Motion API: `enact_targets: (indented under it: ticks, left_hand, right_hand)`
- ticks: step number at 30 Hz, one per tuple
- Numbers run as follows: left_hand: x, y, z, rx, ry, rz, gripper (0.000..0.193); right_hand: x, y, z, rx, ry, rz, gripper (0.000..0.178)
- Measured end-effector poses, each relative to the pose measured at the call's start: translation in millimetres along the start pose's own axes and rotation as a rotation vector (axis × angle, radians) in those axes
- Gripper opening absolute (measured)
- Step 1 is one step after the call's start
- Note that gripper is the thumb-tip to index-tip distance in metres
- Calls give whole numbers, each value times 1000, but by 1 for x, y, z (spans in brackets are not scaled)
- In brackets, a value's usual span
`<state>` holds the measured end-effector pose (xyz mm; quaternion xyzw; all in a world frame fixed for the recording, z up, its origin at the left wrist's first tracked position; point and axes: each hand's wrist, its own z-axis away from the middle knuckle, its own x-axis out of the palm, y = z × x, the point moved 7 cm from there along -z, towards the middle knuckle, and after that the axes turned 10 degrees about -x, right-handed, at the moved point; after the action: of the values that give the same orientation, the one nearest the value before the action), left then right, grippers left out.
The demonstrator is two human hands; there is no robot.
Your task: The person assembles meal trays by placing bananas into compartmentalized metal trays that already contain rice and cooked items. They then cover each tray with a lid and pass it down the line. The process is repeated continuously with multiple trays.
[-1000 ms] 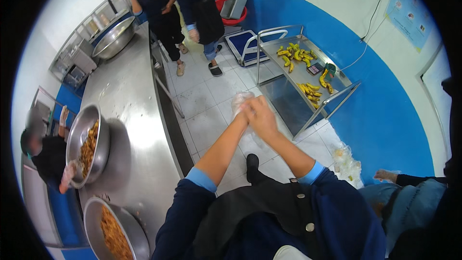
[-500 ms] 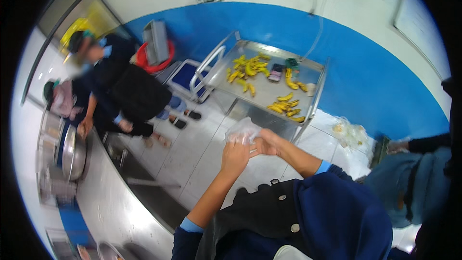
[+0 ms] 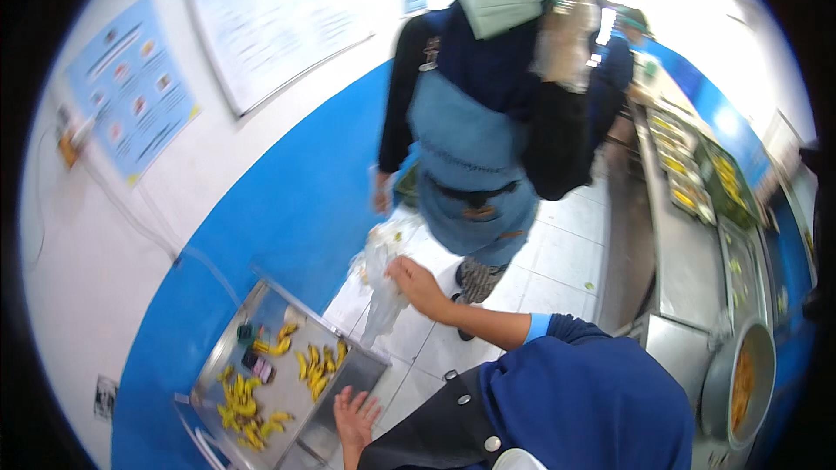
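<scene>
My right hand (image 3: pixel 418 285) reaches out with its fingers closed on a limp piece of thin clear plastic (image 3: pixel 381 296). The plastic hangs down from the fingers; whether it is a glove or a bag I cannot tell. Palm up and fingers spread, my left hand (image 3: pixel 355 416) is bare beside the near edge of a metal trolley (image 3: pixel 287 400). Yellow bananas (image 3: pixel 242 405) lie on the trolley in loose groups, with a dark phone (image 3: pixel 259 367) among them.
A masked person in a blue apron (image 3: pixel 470 135) stands just ahead, one gloved hand raised. Plastic with scraps (image 3: pixel 399 228) lies on the floor behind my right hand. At right runs a steel counter (image 3: pixel 688 283) with filled trays (image 3: pixel 679 170) and a large pot (image 3: pixel 738 383) of orange-brown food.
My view has swung right, bringing the person in the apron and the counter into sight. My hands, together at the plastic before, are now apart; only the right holds it.
</scene>
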<state>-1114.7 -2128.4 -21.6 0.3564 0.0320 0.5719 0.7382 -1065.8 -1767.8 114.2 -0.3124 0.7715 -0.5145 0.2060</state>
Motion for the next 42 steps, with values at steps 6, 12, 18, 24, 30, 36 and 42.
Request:
enact_targets:
  ticks: [6,12,18,24,30,36,42]
  left_hand:
    - [170,-4,-39,-263,-675,-105,57]
    - [275,-106,-70,-180,-616,-337,40]
    - [438,-186,-36,-446,-903,-545,58]
    - [614,-238,-5,-62,-1133,-1368,76]
    - [693,-250,-86,-10,-1213,-1100,59]
    - [678,-237,-188,382,-912,-2038,28]
    - [745,-238,-282,65,-802,-2084,29]
  right_hand:
    - [-1,-29,152,303,-381,148,33]
    - [-149,-27,196,398,-117,219,27]
    - [-329,-34,230,462,289,386,31]
    - [-514,-61,225,494,40,447,40]
    - [-674,-122,206,537,206,562,43]
    - [-735,-123,124,486,75,531,33]
    - [-846,-134,-2,239,241,621,30]
